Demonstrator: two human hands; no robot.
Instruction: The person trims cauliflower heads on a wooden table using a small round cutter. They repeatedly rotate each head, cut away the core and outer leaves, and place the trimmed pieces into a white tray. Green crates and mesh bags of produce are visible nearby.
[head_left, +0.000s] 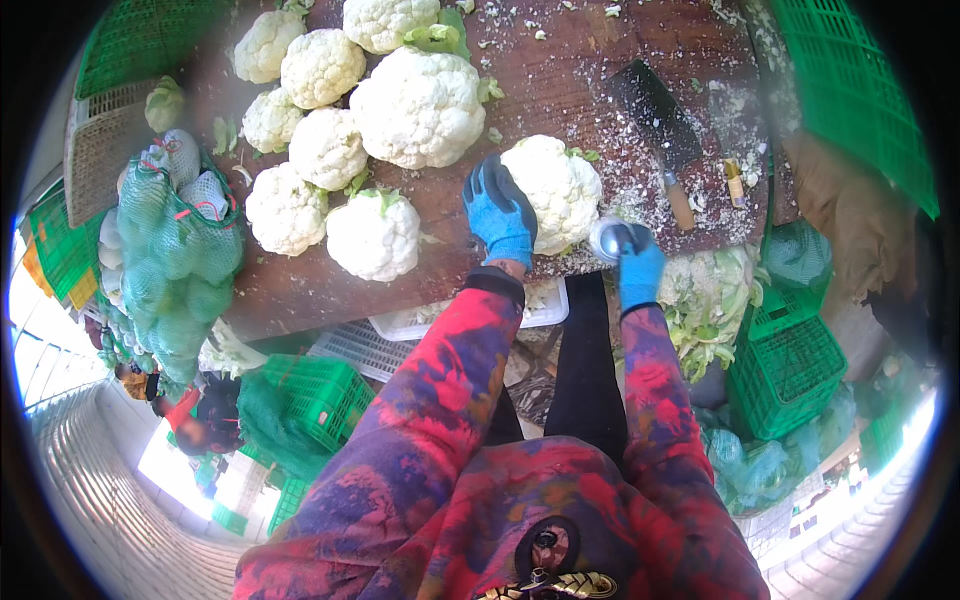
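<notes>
A trimmed white cauliflower head (555, 193) lies near the front edge of a reddish-brown wooden table (525, 90). My left hand (501, 211), in a blue glove with a dark palm coating, rests against its left side with the fingers spread. At its lower right, my right hand (637, 259), gloved alike, grips a blurred, round, shiny metallic object (609, 240) whose kind I cannot tell. To the left several cauliflower heads (418, 107) lie close together. A cleaver (660, 120) with a wooden handle lies on the right among white crumbs, beside a small yellowish-handled tool (734, 184).
Green mesh sacks (180, 255) of cauliflower lean at the table's left. Below the edge are a white tray (551, 304), a heap of cauliflower and leaves (709, 300) and green plastic crates (787, 375). Other people (202, 420) are in the far lower left.
</notes>
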